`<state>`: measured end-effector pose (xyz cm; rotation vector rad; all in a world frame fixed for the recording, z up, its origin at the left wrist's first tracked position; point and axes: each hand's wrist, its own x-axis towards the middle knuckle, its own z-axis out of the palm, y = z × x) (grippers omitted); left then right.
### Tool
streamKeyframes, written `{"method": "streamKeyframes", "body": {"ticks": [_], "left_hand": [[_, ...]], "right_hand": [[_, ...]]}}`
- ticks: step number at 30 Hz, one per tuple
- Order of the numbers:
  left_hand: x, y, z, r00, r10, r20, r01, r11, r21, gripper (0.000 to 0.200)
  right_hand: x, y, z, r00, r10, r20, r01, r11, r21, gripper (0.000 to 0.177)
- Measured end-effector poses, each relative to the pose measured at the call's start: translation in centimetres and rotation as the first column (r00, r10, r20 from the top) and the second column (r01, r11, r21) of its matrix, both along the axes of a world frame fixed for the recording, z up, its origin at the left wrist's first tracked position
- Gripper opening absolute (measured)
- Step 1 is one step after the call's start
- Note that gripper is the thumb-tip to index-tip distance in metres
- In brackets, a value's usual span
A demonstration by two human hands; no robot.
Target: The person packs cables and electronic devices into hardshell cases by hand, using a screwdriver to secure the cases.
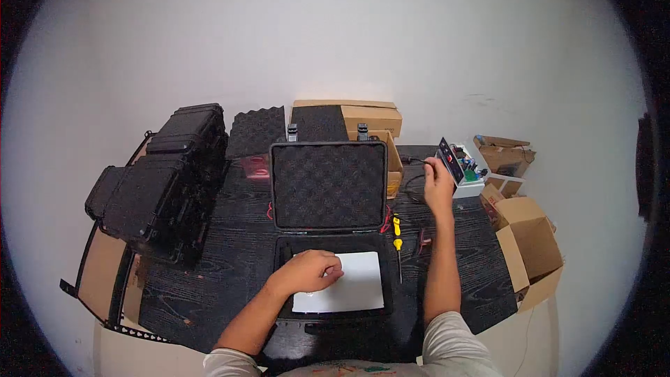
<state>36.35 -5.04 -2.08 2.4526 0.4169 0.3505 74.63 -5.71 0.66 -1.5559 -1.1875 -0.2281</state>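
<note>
An open black hard case (328, 229) stands in front of me, its raised lid lined with egg-crate foam (328, 185). In its base lies a white rectangular panel (359, 283). My left hand (310, 271) rests over the panel's left part with its fingers curled in; whatever they hold, if anything, is hidden. At the right, my right hand (438, 180) pinches a black cable (417, 160) close to one end. Just beyond that hand is a white box of electronics (469, 188) with a dark tilted panel (451, 160).
A yellow-handled screwdriver (397, 234) lies right of the case. Black hard cases (150, 195) are stacked at the left beside a black metal frame (85, 258). An open cardboard box (534, 248) stands at the right edge. Foam sheets (258, 132) and a long carton (370, 119) are at the back.
</note>
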Motion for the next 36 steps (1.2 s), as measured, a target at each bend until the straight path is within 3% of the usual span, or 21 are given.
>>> {"method": "streamKeyframes", "body": {"ticks": [1, 3, 6, 7, 10, 12, 13, 16, 18, 20, 21, 23, 24, 26, 27, 28, 30, 33, 36], "left_hand": [[0.0, 0.0, 0.2, 1.0, -0.003, -0.021, 0.003, 1.0, 0.003, 0.011], [0.2, 0.0, 0.2, 0.984, 0.023, 0.176, -0.032, 0.998, 0.052, 0.017], [0.8, -0.8, 1.6, 0.901, 0.13, 0.415, -0.178, 0.981, 0.077, 0.027], [0.8, -1.3, 2.3, 0.858, 0.176, 0.483, -0.24, 0.968, 0.073, 0.031], [0.5, -2.4, 3.2, 0.822, 0.184, 0.54, -0.212, 0.977, -0.011, 0.037], [0.3, -2.3, 3.0, 0.889, -0.017, 0.459, 0.019, 1.0, 0.0, 0.038], [0.5, -2.4, 2.5, 0.881, -0.063, 0.469, 0.086, 0.996, -0.028, 0.023], [-0.1, -3.2, 2.6, 0.975, -0.057, 0.213, 0.137, 0.914, -0.381, 0.008], [-0.2, -3.3, 2.8, 0.929, -0.077, 0.363, 0.234, 0.88, -0.413, 0.021], [-0.6, -2.6, 1.8, 0.809, -0.086, 0.581, 0.371, 0.843, -0.39, 0.029], [-1.0, -2.5, 2.3, 0.797, -0.057, 0.601, 0.318, 0.886, -0.339, 0.042], [-1.3, -2.4, 1.7, 0.659, 0.117, 0.743, 0.266, 0.888, -0.375, 0.046], [-1.4, -2.5, 1.6, 0.585, 0.208, 0.784, 0.221, 0.889, -0.401, 0.047], [-0.9, -2.1, 1.6, 0.499, 0.24, 0.833, 0.215, 0.897, -0.387, 0.042], [-0.6, -2.2, 1.7, 0.473, 0.298, 0.829, 0.181, 0.888, -0.422, 0.042], [-0.3, -2.3, 2.0, 0.444, 0.355, 0.823, 0.149, 0.876, -0.459, 0.042], [-0.5, -2.2, 2.2, 0.575, 0.384, 0.722, 0.008, 0.88, -0.475, 0.044], [0.5, -1.7, 1.0, 0.697, 0.4, 0.595, -0.122, 0.884, -0.452, 0.052], [-0.2, -1.6, 0.1, 0.923, 0.241, 0.3, -0.047, 0.844, -0.534, 0.048]], "right_hand": [[-0.6, -1.1, 0.9, 0.999, 0.038, 0.027, -0.039, 0.998, 0.04, 0.016], [-2.9, -4.1, 4.0, 0.988, 0.152, 0.037, -0.154, 0.986, 0.07, 0.015], [-6.0, -7.6, 6.7, 0.932, 0.347, 0.109, -0.346, 0.938, -0.024, 0.013], [-7.0, -8.5, 7.5, 0.884, 0.455, 0.104, -0.448, 0.89, -0.084, 0.013], [-9.7, -9.4, 8.1, 0.686, 0.724, 0.068, -0.686, 0.675, -0.273, 0.015], [-12.3, -9.1, 6.6, 0.525, 0.851, 0.009, -0.798, 0.496, -0.342, 0.018], [-13.3, -8.7, 6.2, 0.507, 0.862, -0.013, -0.812, 0.473, -0.341, 0.018], [-15.3, -7.3, 4.1, 0.439, 0.895, -0.074, -0.856, 0.392, -0.337, 0.02], [-16.5, -6.5, 3.1, 0.42, 0.904, -0.081, -0.863, 0.37, -0.343, 0.022], [-16.8, -6.1, 2.3, 0.426, 0.89, -0.165, -0.869, 0.352, -0.349, 0.043], [-16.8, -6.2, 2.1, 0.449, 0.862, -0.237, -0.858, 0.34, -0.386, 0.048], [-16.2, -6.2, 1.4, 0.468, 0.824, -0.32, -0.826, 0.279, -0.489, 0.061], [-15.9, -6.4, 1.6, 0.461, 0.831, -0.311, -0.786, 0.22, -0.578, 0.06], [-15.4, -6.8, 2.0, 0.445, 0.846, -0.294, -0.672, 0.099, -0.734, 0.057], [-15.7, -7.0, 2.5, 0.426, 0.82, -0.383, -0.705, 0.035, -0.708, 0.051], [-15.8, -7.2, 3.3, 0.458, 0.819, -0.345, -0.659, 0.053, -0.75, 0.044], [-16.0, -7.8, 5.3, 0.517, 0.815, -0.263, -0.559, 0.089, -0.824, 0.03], [-14.9, -7.6, 4.7, 0.464, 0.829, -0.313, -0.717, 0.143, -0.682, 0.024], [-14.2, -7.7, 3.5, 0.456, 0.836, -0.306, -0.854, 0.314, -0.415, 0.02]]}}
